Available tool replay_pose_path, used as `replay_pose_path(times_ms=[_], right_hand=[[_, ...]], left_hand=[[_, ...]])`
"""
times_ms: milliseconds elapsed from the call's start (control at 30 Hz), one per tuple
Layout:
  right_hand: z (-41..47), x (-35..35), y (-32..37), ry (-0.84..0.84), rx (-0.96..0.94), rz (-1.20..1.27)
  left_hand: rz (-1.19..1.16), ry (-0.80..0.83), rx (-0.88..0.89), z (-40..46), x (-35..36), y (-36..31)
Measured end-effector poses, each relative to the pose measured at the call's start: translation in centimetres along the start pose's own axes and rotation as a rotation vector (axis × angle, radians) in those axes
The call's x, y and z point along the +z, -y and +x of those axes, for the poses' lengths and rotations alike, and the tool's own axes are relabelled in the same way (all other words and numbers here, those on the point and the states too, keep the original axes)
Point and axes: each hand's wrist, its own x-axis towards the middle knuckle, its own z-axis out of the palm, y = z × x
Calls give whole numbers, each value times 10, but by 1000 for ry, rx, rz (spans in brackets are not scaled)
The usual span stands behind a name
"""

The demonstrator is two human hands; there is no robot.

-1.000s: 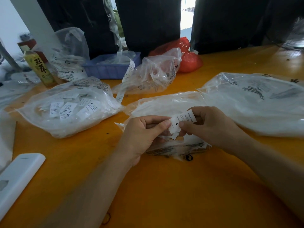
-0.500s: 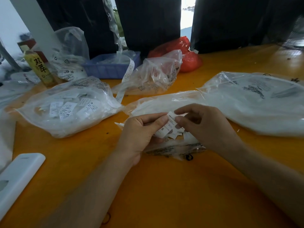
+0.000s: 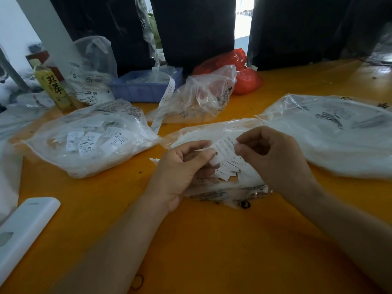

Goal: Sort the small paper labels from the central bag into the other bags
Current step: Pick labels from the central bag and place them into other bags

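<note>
Broadly, the orange surface [image 3: 212, 251] runs back to dark curtains at 12 o'clock, with daylight showing through a gap between them. At 10 o'clock lies a clear bag of labels [image 3: 89, 136]; behind it stand a yellow bottle [image 3: 53, 88] and a blue tray [image 3: 146, 88]. A crumpled clear bag [image 3: 201, 96] and a red bag [image 3: 244, 75] sit toward 12 o'clock, and a large flat bag [image 3: 331, 132] lies at 2 o'clock. A white flat object [image 3: 23, 228] rests at 8 o'clock.

Half a second ago the right hand [image 3: 273, 158] was lower over the pile; it has since lifted slightly, drawing a paper label [image 3: 226, 148] up from the bunch.

The central bag [image 3: 224, 192] lies at the middle, under both hands. The left hand [image 3: 182, 170] grips a bunch of labels, fingers [image 3: 203, 155] curled around them. The right thumb and forefinger pinch the raised label's right edge, just beside the left fingertips.
</note>
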Motion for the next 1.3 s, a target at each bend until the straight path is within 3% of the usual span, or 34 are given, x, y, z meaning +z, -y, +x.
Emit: replay_pose_path(times_ms=[233,533,633,800,900,967,1033,1133,1300], right_hand=[[3,-2,-4,-24,71,128],[1,0,0,-37,42,212],[2,0,0,-47,42,220],[1,-1,0,3,27,220],[1,-2,0,17,30,214],[1,-2,0,17,35,218],[1,-2,0,23,39,229],[0,0,-1,39,34,243],[2,-3,-1,29,12,208]], left_hand=[[325,-127,236,0,-8,-2],[309,77,215,-1,-6,-6],[374,58,235,-2,-5,-7],[567,-131,378,-5,-8,-16],[887,-501,549,5,-34,-27],[1088,-785,455,16,-63,-35],[1219,-973,243,24,-95,-40],[1308,-1055,41,25,-133,-39],[1469,-1071,-85,25,-146,-33]])
